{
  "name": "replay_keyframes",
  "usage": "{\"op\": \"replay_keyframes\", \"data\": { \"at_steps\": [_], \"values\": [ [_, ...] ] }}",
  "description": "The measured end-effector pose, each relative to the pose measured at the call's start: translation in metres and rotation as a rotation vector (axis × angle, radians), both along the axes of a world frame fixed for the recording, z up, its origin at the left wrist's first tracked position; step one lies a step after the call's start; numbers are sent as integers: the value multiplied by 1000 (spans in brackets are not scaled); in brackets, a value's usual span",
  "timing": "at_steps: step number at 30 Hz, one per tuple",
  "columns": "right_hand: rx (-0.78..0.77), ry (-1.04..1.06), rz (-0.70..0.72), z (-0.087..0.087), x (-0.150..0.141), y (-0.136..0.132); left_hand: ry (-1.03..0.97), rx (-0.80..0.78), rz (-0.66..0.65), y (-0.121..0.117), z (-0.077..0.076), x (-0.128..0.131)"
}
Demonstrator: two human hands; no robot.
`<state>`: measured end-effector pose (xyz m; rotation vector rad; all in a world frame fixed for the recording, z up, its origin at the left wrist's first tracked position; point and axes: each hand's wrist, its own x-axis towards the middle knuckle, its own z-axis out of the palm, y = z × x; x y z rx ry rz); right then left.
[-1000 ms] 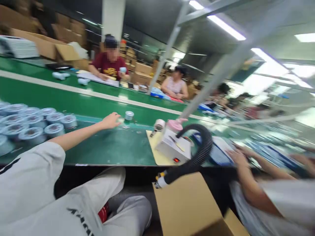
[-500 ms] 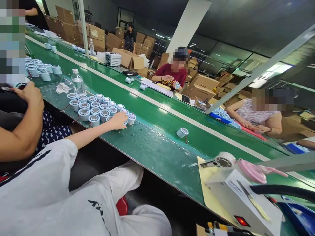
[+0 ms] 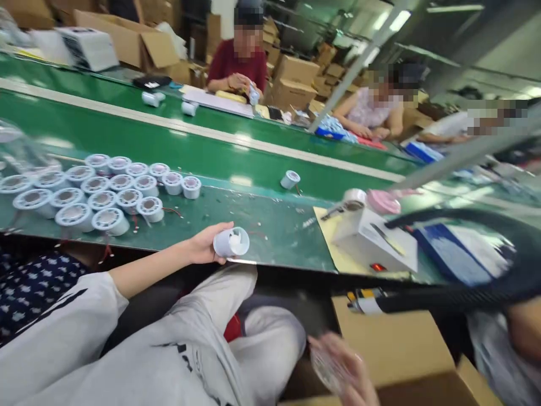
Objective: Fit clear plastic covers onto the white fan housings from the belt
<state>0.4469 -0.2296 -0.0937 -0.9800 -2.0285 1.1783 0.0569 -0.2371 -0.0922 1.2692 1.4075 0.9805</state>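
My left hand [image 3: 205, 246] is closed round a white, cup-shaped round part [image 3: 231, 242], held on its side at the near edge of the green bench [image 3: 262, 237]. Several matching white round parts [image 3: 105, 192] with thin red wires stand in rows on the bench to the left. One more part [image 3: 289, 179] lies alone on the conveyor belt [image 3: 127, 141]. My right hand [image 3: 344, 369] is low over my lap, blurred by motion, with something pale and roundish by its fingers.
A white box device [image 3: 376, 243] with a red light sits on a yellow sheet at the right. A black hose [image 3: 465, 293] crosses an open cardboard box [image 3: 393, 349]. Beside it lies a blue tray [image 3: 443, 254]. People work across the belt [image 3: 239, 59].
My left hand took one white part from the end of the rows and drew it back to the bench's near edge. The view swung right, and my right hand came into sight.
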Motion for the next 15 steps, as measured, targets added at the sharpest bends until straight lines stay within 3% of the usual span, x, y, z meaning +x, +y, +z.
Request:
{"op": "replay_keyframes", "data": {
  "at_steps": [3,5,7,10,13,15],
  "values": [
    [397,-207,65,-8,-34,-1,-384,-293,-307,14,-17,44],
    [650,-352,15,-10,-56,9,-438,-393,-403,19,-24,68],
    [759,-509,-55,-11,-67,19,-385,-390,-449,23,-24,86],
    [628,-575,-38,-11,-59,25,-142,-139,-449,25,-17,105],
    [297,-392,39,-11,-40,22,113,183,-387,25,-11,118],
    [122,-267,7,-13,-32,20,145,244,-350,24,-13,123]
  ]
}}
